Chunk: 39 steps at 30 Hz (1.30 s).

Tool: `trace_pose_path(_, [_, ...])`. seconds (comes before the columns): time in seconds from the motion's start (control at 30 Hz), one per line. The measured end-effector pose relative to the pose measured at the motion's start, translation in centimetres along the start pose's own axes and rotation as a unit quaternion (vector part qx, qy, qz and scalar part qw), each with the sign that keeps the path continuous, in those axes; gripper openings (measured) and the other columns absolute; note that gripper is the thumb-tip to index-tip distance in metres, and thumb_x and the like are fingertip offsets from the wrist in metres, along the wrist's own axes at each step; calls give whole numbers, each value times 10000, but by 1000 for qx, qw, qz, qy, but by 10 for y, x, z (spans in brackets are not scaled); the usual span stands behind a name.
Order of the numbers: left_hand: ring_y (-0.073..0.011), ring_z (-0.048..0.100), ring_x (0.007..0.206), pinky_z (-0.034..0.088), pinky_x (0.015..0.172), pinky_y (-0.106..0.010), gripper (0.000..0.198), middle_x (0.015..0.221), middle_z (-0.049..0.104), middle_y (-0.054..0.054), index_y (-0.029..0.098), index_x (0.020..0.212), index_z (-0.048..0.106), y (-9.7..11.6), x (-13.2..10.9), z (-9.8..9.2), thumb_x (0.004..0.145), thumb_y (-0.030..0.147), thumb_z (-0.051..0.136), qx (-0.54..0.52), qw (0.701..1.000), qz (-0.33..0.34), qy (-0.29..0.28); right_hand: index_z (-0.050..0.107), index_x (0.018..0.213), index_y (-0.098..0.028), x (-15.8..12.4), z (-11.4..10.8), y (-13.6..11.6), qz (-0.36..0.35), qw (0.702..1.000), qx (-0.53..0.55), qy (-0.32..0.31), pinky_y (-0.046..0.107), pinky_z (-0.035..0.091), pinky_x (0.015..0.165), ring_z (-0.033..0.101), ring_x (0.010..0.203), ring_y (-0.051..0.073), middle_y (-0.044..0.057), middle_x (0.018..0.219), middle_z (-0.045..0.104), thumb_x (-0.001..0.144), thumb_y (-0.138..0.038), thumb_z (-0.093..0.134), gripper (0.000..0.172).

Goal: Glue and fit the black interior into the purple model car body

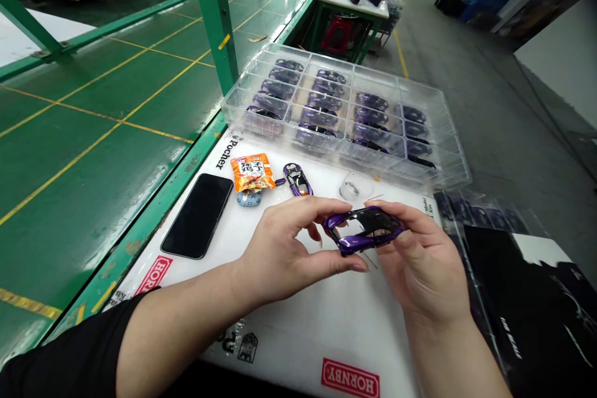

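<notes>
A purple and black toy car body shell (361,231) is held up over the white work surface, with open window gaps showing through it. My left hand (284,249) pinches its left end between thumb and fingers. Around its right end, the fingers and thumb of my right hand (422,255) are closed. A thin wire-like strand shows just below the shell. Beyond my left hand, another purple car body (297,180) lies on the surface. Past the held shell sits a small clear round dish (356,186) with dark bits in it.
A clear compartment tray (347,158) with several purple car bodies stands at the back. To the left lie a black phone (197,216), an orange snack packet (252,172) and a blue patterned case (249,199). A black printed box (527,305) is at right; a green post (214,18) rises behind.
</notes>
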<state>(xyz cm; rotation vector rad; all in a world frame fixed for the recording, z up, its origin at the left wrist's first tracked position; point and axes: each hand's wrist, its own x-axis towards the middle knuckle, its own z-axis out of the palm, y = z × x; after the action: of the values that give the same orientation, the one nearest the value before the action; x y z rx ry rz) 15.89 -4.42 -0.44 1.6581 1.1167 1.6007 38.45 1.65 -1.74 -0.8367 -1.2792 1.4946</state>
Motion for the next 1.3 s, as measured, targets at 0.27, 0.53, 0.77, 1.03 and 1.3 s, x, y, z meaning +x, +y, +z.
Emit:
trace_pose_path(0.27, [-201, 814, 846, 668, 763, -300, 640, 1073, 893, -96, 177, 1286, 816, -1, -1, 0, 784, 499, 1050, -6, 1000, -25, -5, 885, 1192, -329, -1, -1, 1, -4, 1000, 3, 9, 380, 713, 996, 843, 1106, 249, 46, 1237, 887, 908, -501, 967, 342])
trace_pose_path(0.53, [-194, 805, 835, 662, 732, -293, 633, 1083, 893, -101, 175, 1270, 821, -2, -1, 1, 790, 525, 1039, -10, 1000, -20, 2, 885, 1183, -334, 0, -1, 0, -5, 1000, 3, 19, 401, 709, 1002, 844, 1103, 255, 43, 1224, 889, 897, -498, 977, 342])
trace_pose_path(0.77, [-189, 785, 856, 648, 745, -290, 599, 1073, 888, -90, 180, 1269, 818, 0, 0, 0, 811, 499, 1034, 9, 1000, -10, 0, 882, 1195, -333, 0, -1, 2, -2, 1000, -5, 7, 408, 709, 1009, 837, 1126, 261, 51, 1254, 881, 905, -504, 968, 348])
trace_pose_path(1.03, [-178, 728, 781, 601, 666, -292, 631, 1077, 879, -100, 189, 1275, 816, -2, -2, 0, 810, 565, 1016, 17, 1000, -16, 6, 871, 1220, -337, -1, -3, 3, -16, 1000, -19, 18, 481, 707, 1037, 838, 1149, 295, 64, 1266, 878, 941, -497, 933, 328])
trace_pose_path(1.3, [-176, 721, 801, 590, 681, -292, 631, 1077, 874, -93, 186, 1289, 811, -2, -1, 1, 810, 540, 1022, 9, 1000, -15, 6, 880, 1207, -321, -1, -3, 2, -16, 1000, -1, 24, 395, 685, 1068, 827, 1176, 254, 48, 1260, 876, 920, -464, 960, 331])
